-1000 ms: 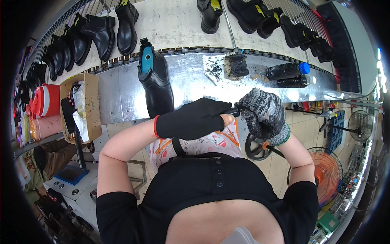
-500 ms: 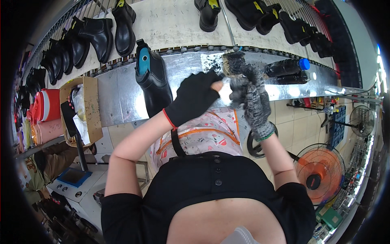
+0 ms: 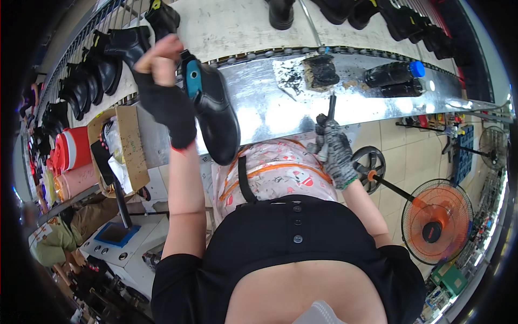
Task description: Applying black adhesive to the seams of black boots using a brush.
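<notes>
A black ankle boot (image 3: 218, 116) with a teal insole showing in its opening lies on the metal ledge (image 3: 259, 119), toe toward me. My left hand (image 3: 164, 92), in a black glove with bare fingertips, is raised beside the boot's top. Its fingers are apart, somewhat blurred, and nothing shows in them. In a grey knit glove, my right hand (image 3: 335, 151) is closed round a short dark stick-shaped tool (image 3: 332, 107) that points away from me. Past the tool's tip sits a block smeared with black (image 3: 321, 71), beside a black-stained white sheet (image 3: 288, 78).
Two dark bottles stand near the block, one with a blue cap (image 3: 416, 69). Beyond the ledge runs a conveyor (image 3: 232, 27) carrying several black boots. A cardboard box (image 3: 129, 146) is at left, an orange fan (image 3: 437, 221) at right.
My left hand has swung left and away from me, to the boot's top. My right hand has drawn back from the block toward me. The boots on the conveyor have shifted in view.
</notes>
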Available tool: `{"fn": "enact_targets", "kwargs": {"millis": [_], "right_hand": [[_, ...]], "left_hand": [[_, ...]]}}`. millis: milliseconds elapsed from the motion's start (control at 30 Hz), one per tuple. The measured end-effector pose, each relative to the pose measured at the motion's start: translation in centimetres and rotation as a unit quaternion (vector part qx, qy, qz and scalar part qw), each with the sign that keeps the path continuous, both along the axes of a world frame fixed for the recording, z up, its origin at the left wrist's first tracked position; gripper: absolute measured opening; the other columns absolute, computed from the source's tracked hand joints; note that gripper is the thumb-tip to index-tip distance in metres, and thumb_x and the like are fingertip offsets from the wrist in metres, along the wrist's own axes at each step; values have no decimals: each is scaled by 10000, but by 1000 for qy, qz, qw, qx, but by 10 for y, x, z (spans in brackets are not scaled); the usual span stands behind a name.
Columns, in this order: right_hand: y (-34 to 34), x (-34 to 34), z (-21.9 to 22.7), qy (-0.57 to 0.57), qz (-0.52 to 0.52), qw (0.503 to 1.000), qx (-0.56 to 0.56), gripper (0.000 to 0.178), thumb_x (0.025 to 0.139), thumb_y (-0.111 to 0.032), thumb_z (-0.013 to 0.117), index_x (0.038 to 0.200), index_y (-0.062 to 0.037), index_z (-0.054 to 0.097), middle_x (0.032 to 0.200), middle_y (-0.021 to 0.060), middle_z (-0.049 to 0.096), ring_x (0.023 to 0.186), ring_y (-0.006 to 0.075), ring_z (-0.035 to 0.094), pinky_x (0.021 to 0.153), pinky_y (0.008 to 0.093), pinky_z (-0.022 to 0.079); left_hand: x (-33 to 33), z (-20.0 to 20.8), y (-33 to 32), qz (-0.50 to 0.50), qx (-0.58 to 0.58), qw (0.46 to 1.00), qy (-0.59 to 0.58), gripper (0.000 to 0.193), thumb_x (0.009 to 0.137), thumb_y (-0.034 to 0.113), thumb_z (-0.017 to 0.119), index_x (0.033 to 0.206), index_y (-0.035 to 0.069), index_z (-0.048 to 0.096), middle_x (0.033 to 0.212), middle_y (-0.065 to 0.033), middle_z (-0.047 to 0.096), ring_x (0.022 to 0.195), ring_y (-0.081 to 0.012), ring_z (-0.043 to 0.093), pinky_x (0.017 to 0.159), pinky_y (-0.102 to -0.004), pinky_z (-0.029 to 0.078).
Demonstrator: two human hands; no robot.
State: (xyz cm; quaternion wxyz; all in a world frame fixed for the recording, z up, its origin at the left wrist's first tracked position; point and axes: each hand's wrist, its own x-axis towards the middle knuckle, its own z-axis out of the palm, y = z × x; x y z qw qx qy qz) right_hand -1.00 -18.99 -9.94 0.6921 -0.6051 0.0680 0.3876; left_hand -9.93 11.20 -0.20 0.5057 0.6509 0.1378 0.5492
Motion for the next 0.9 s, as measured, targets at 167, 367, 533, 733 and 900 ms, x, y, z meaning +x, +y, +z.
{"fn": "enact_targets", "kwargs": {"millis": [167,367,533,733,900], "right_hand": [[-4,12,-8,85,22,996,-18,283,935,-255,515,1134,-61,568,849,35,618,615,83,559,483,246,518],[19,11,18,-42,-34,997,-64,445,910,-114,500,1317,-99,319,883,120,648,523,101,545,379,221,452],[2,8,-10,-23,-83,996,-9,198,898,-93,521,1081,-109,446,840,118,655,511,98,538,358,226,427],[4,0,2,90,-91,991,37,129,907,-121,553,1027,-131,508,767,9,566,507,90,522,374,219,420],[10,6,56,122,-14,983,136,493,834,-85,647,1274,-123,428,1035,112,587,646,97,549,447,192,462]], "left_hand": [[-16,-65,113,-117,-167,966,156,573,998,417,230,979,14,637,978,-64,666,812,-89,562,747,-229,413],[-5,-116,101,-406,-314,842,164,894,874,714,151,822,-46,618,860,-160,655,909,-242,588,923,-333,400],[1,-111,102,-414,-206,867,185,930,794,799,112,633,-1,559,657,-128,567,706,-251,525,768,-354,387],[10,-50,68,-463,-97,879,-58,965,699,876,90,575,26,530,580,-83,534,609,-192,480,798,-297,346],[15,-26,71,-551,67,830,-55,985,574,961,161,557,70,579,612,-68,609,641,-173,520,896,-313,299]]}}
